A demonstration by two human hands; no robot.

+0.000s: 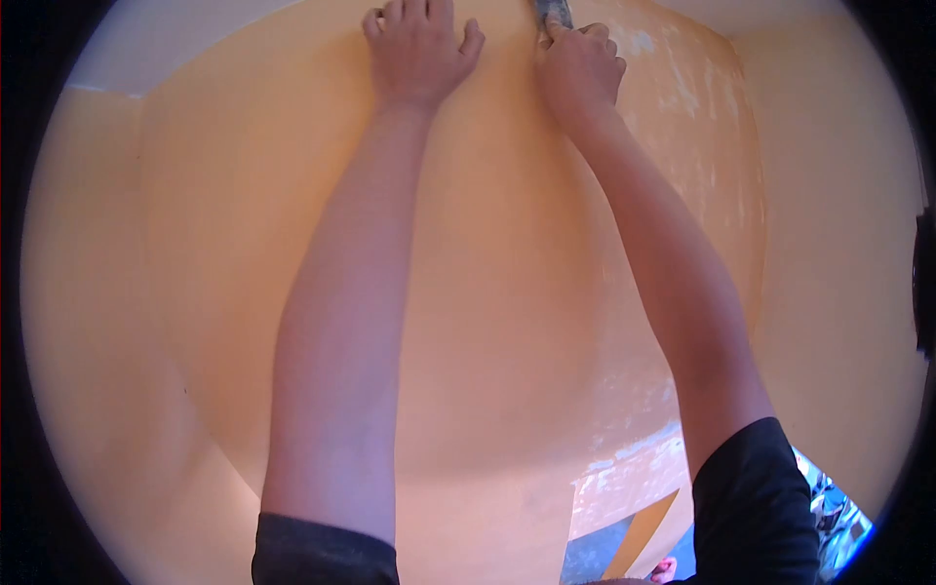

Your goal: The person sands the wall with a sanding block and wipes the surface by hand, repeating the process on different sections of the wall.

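Note:
My left hand (419,54) lies against the smooth orange wall surface (487,322) near the top of the view, fingers spread and holding nothing. To its right, my right hand (580,63) is closed around a flat, dark grey tool that looks like a scraper (554,12). The top edge of the view cuts off part of this tool, so its far end is hidden. Both arms are stretched up along the wall.
White patches (682,88) mark the wall to the right of my right hand. Paler side walls (829,195) meet it at the corners. Low down hangs an orange strip (639,534), with part of a pinkish shape (664,569) beside it. Colourful clutter (834,517) shows at bottom right.

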